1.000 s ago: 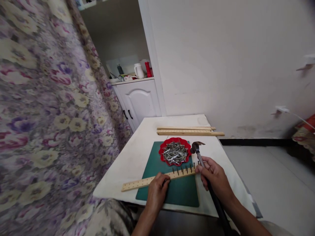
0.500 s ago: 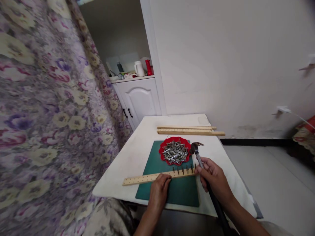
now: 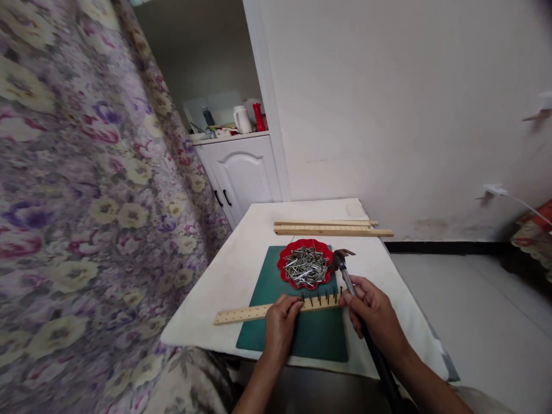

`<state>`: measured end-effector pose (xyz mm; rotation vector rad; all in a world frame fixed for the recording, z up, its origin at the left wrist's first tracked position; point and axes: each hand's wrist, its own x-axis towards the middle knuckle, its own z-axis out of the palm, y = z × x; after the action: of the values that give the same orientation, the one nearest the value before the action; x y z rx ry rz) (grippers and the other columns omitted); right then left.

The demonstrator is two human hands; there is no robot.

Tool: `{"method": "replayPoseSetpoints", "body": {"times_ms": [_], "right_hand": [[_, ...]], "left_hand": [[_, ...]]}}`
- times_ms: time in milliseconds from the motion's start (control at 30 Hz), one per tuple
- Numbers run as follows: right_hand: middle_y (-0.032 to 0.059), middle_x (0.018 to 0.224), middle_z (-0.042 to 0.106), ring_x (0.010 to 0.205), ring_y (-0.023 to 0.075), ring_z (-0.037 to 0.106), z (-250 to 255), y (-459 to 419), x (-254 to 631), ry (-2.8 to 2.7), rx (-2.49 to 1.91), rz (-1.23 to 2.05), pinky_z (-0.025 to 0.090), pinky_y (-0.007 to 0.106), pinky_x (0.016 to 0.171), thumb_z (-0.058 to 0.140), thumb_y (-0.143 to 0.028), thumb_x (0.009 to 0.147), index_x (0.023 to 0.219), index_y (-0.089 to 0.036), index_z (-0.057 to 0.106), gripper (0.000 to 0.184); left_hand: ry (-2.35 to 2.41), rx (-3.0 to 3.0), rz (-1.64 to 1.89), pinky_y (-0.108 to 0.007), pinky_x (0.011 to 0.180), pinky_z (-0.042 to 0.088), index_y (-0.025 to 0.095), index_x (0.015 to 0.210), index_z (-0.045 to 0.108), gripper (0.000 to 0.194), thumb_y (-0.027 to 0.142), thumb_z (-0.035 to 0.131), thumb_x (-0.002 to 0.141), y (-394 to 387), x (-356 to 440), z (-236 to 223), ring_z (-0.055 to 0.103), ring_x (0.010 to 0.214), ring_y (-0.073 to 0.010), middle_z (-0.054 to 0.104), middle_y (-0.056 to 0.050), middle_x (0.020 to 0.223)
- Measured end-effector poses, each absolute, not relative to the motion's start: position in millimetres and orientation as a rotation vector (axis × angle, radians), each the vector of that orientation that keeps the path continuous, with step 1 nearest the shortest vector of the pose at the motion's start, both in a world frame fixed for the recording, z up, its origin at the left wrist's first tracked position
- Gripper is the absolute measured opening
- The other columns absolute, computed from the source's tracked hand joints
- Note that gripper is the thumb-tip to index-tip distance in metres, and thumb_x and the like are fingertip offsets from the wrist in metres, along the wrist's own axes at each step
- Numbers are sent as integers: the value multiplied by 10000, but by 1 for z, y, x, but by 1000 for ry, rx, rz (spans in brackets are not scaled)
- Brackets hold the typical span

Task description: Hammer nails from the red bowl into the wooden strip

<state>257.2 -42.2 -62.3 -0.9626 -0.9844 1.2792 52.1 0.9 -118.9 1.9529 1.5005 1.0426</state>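
Observation:
A claw hammer [image 3: 345, 275] is in my right hand [image 3: 374, 307], its head up and its black handle slanting down toward me. The fingers of that hand also reach the right end of a drilled wooden strip [image 3: 245, 314]. Several dark nails [image 3: 319, 297] stand upright in the strip's right part. My left hand [image 3: 282, 322] rests over the middle of the strip, fingertips pinched together just left of the nails. Whatever lies between those fingertips is too small to make out. Beneath the strip lies a green mat [image 3: 314, 339].
A red scalloped dish [image 3: 282, 270] heaped with silvery nails [image 3: 307, 265] sits on the mat's far part. More wooden strips [image 3: 334, 232] lie at the back of the white-covered table [image 3: 202, 305]. A floral curtain [image 3: 107, 201] hangs at left; a white cabinet [image 3: 248, 178] stands behind.
My left hand has shifted slightly away from me and to the right, its fingertips now closer to the standing nails. My right hand keeps the hammer in nearly the same place.

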Motion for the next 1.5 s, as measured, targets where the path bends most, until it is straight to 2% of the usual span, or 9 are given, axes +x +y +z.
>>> {"method": "replayPoseSetpoints", "body": {"times_ms": [367,700,1033,1500], "right_hand": [[-39,703,582,319,18,377,-62,-43,255,-1020,-966,1308,322,142,272,591,-331,803,1056,-170,500,313],[-37,700,614,260,11,399,-66,-52,233,-1232,-927,1633,279,122,244,549,-280,809,1073,-156,487,298],[-54,683,592,269,12,396,-63,-59,222,-1298,-1019,1642,248,129,263,516,-255,806,1038,-167,496,249],[-38,761,605,275,15,401,-68,-61,222,-1313,-1045,1604,251,143,267,516,-314,830,1123,-200,473,318]], "left_hand": [[1546,2040,958,-230,678,408,205,787,677,250,313,466,868,0,55,-119,586,730,-150,627,-19,773],[1622,2084,875,-216,630,361,190,701,607,238,281,460,864,2,57,-125,557,683,-129,572,4,721],[1610,2108,870,-205,606,327,174,650,545,201,187,463,832,2,56,-127,532,666,-112,525,18,682],[1619,2106,862,-208,597,334,175,657,583,223,242,485,846,-1,54,-125,545,666,-118,559,6,698]]}}
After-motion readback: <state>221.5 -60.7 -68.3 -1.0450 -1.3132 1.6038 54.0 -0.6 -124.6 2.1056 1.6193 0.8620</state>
